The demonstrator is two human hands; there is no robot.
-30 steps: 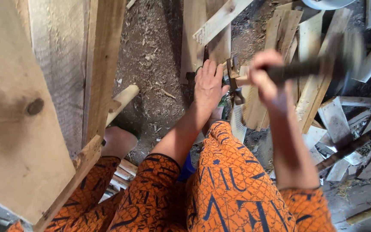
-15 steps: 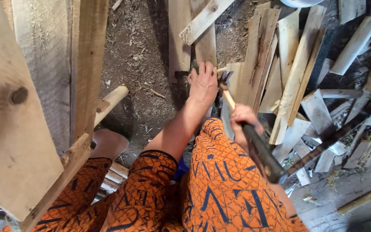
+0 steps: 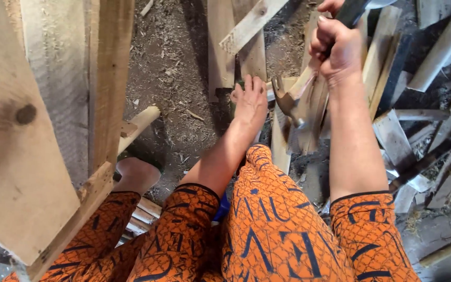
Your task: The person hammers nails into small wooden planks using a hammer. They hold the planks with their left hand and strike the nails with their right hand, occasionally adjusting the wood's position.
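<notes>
The top of the hammer [image 3: 309, 83] handle runs out of the frame's upper edge, so its full length cannot be seen; only the pale wooden shaft below the fist and the dull metal claw head show, the head hanging low just right of the left hand. The right hand [image 3: 337, 44] is clenched round the dark upper grip of that handle, knuckles up, raised above the heap of planks. The left hand [image 3: 250, 102] lies palm down with fingers spread flat — released, gripping nothing — pressing on the end of a narrow wooden slat [image 3: 280, 138] that stands out from under it toward the lap. What lies beneath the palm is covered; a nail there cannot be made out.

The scrap boards [image 3: 387, 78] to the right are rough-sawn, pale, splintered at the ends, piled crosswise; several are cut off by the frame. The dirt floor [image 3: 176, 68] is dark and strewn with sawdust and chips. At the left a broad knotty plank [image 3: 22, 146] fills the foreground, blurred by nearness, and a round wooden pole [image 3: 139, 122] pokes out from behind it. Orange patterned cloth [image 3: 283, 224] — dark blue lines on it — covers the knees and hides the ground below.
</notes>
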